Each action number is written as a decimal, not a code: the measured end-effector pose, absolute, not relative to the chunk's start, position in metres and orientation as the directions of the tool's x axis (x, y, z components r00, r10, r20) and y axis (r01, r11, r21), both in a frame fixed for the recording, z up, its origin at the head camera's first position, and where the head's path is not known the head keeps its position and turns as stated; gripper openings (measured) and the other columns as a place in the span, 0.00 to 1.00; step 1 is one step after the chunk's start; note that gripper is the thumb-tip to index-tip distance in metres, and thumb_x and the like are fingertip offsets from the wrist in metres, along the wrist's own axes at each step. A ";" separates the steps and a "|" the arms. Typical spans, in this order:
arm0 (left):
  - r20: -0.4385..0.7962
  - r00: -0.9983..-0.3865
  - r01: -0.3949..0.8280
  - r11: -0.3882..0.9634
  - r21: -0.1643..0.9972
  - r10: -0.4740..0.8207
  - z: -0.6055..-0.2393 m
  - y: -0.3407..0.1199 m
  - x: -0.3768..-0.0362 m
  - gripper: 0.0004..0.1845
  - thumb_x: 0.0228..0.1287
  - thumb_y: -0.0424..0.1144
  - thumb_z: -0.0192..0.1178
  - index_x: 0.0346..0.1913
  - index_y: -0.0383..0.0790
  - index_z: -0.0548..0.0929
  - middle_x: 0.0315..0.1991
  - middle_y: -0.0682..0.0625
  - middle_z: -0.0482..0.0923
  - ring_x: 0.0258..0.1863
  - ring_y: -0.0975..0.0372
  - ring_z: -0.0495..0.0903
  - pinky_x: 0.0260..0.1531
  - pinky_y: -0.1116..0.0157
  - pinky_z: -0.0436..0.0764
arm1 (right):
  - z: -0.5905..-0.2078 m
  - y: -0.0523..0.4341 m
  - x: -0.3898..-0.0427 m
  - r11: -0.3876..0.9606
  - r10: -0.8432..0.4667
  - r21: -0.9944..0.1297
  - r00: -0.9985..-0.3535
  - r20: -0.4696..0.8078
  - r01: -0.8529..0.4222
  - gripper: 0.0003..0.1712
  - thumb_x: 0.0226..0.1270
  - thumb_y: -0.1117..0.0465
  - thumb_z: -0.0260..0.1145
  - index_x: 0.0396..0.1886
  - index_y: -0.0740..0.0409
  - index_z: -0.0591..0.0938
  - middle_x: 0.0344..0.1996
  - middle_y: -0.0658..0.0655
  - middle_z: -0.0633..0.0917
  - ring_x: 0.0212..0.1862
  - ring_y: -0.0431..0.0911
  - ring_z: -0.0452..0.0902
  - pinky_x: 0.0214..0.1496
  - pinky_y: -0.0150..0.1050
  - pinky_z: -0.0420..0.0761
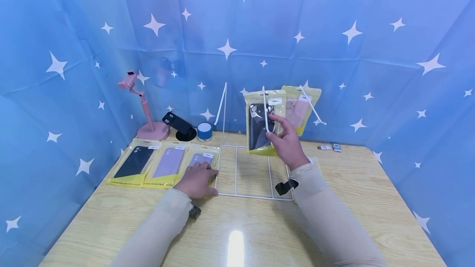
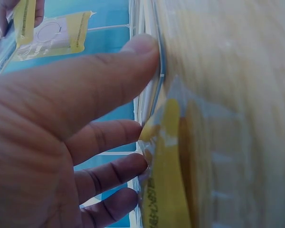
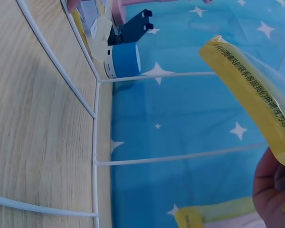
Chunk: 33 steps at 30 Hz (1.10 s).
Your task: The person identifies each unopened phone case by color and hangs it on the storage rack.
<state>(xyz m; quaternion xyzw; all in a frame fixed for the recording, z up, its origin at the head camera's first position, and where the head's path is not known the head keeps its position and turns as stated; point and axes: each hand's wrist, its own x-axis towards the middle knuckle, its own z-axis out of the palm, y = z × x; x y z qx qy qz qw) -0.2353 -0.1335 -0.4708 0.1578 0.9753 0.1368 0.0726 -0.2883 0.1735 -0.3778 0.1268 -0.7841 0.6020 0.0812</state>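
Note:
My right hand [image 1: 288,145] grips the lower right side of a clear-and-yellow packaged dark phone case [image 1: 256,129]. A white prong of the wire display rack [image 1: 245,196] runs down in front of this package, from near its top edge. Behind and to its right, a packaged pink phone case [image 1: 297,110] hangs at another prong. On the table, my left hand [image 1: 196,179] lies at the rack's left base wire, over the lower part of a packaged purple phone case [image 1: 196,159]. Its thumb stretches toward the base wire, and the other fingers are loosely bent in the left wrist view.
Left of that hand lie a packaged lilac case [image 1: 168,163] and a packaged black case [image 1: 134,162]. Behind them stand a pink stand [image 1: 152,130], a black phone holder [image 1: 179,125] and a blue speaker [image 1: 204,132]. Two small devices [image 1: 336,147] lie back right. Another package shows partly beneath the right forearm.

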 end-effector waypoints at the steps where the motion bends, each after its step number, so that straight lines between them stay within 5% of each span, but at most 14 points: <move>1: -0.097 -0.939 0.290 0.912 0.289 0.329 -0.471 -0.134 -0.236 0.40 0.55 0.59 0.79 0.70 0.52 0.82 0.62 0.49 0.78 0.56 0.54 0.72 0.63 0.49 0.73 | -0.378 0.174 -0.289 0.247 -0.101 -0.922 -0.954 0.282 -0.299 0.32 0.76 0.64 0.66 0.74 0.37 0.75 0.49 0.57 0.78 0.17 0.40 0.65 0.19 0.34 0.68; 12: -0.089 -0.937 0.304 0.912 0.277 0.339 -0.474 -0.135 -0.238 0.40 0.55 0.60 0.79 0.71 0.51 0.82 0.62 0.48 0.78 0.57 0.53 0.72 0.62 0.49 0.73 | -0.377 0.177 -0.298 0.249 -0.166 -0.918 -0.947 0.275 -0.310 0.35 0.76 0.63 0.66 0.77 0.32 0.72 0.51 0.56 0.76 0.15 0.38 0.63 0.15 0.34 0.68; 17: -0.092 -0.937 0.301 0.913 0.275 0.336 -0.473 -0.135 -0.238 0.41 0.55 0.60 0.79 0.71 0.51 0.82 0.62 0.48 0.78 0.57 0.53 0.72 0.63 0.49 0.73 | -0.374 0.178 -0.300 0.256 -0.193 -0.914 -0.944 0.269 -0.313 0.38 0.76 0.65 0.65 0.79 0.32 0.70 0.33 0.59 0.73 0.14 0.39 0.62 0.15 0.35 0.68; 21: -0.096 -0.937 0.298 0.914 0.274 0.335 -0.473 -0.135 -0.238 0.41 0.55 0.61 0.79 0.71 0.52 0.82 0.62 0.49 0.78 0.57 0.54 0.72 0.64 0.49 0.72 | -0.374 0.179 -0.300 0.273 -0.207 -0.909 -0.942 0.264 -0.315 0.37 0.77 0.64 0.65 0.80 0.33 0.69 0.56 0.59 0.79 0.14 0.40 0.62 0.16 0.36 0.69; 25: -0.096 -0.938 0.296 0.914 0.278 0.333 -0.473 -0.134 -0.237 0.41 0.54 0.60 0.79 0.71 0.52 0.81 0.62 0.49 0.78 0.57 0.54 0.72 0.64 0.49 0.72 | -0.376 0.181 -0.301 0.276 -0.222 -0.909 -0.941 0.255 -0.312 0.36 0.78 0.63 0.64 0.80 0.34 0.68 0.81 0.50 0.61 0.16 0.43 0.61 0.20 0.36 0.71; 27: -0.096 -0.938 0.295 0.914 0.278 0.332 -0.473 -0.134 -0.237 0.41 0.54 0.60 0.79 0.71 0.52 0.82 0.62 0.49 0.78 0.57 0.54 0.72 0.64 0.49 0.72 | -0.378 0.182 -0.301 0.283 -0.231 -0.905 -0.938 0.259 -0.319 0.36 0.79 0.63 0.63 0.81 0.36 0.68 0.84 0.48 0.58 0.26 0.44 0.71 0.29 0.38 0.77; 29: -0.095 -0.939 0.295 0.914 0.277 0.331 -0.472 -0.134 -0.237 0.41 0.54 0.60 0.79 0.71 0.52 0.82 0.62 0.49 0.78 0.57 0.54 0.72 0.63 0.49 0.73 | -0.379 0.184 -0.301 0.284 -0.232 -0.903 -0.937 0.262 -0.323 0.36 0.79 0.63 0.63 0.81 0.38 0.68 0.85 0.47 0.56 0.52 0.46 0.80 0.49 0.43 0.83; 31: -0.094 -0.939 0.295 0.914 0.278 0.332 -0.472 -0.134 -0.237 0.41 0.54 0.60 0.79 0.71 0.52 0.82 0.62 0.49 0.78 0.57 0.54 0.72 0.63 0.49 0.72 | -0.381 0.187 -0.300 0.287 -0.230 -0.902 -0.937 0.262 -0.323 0.36 0.79 0.64 0.63 0.81 0.41 0.68 0.85 0.46 0.53 0.79 0.47 0.60 0.70 0.52 0.75; 33: -0.093 -0.939 0.295 0.914 0.279 0.332 -0.472 -0.134 -0.237 0.41 0.54 0.60 0.79 0.71 0.51 0.82 0.62 0.49 0.78 0.57 0.54 0.72 0.63 0.49 0.72 | -0.384 0.191 -0.300 0.285 -0.227 -0.905 -0.939 0.257 -0.316 0.35 0.79 0.64 0.63 0.81 0.42 0.68 0.86 0.45 0.52 0.85 0.44 0.36 0.82 0.57 0.58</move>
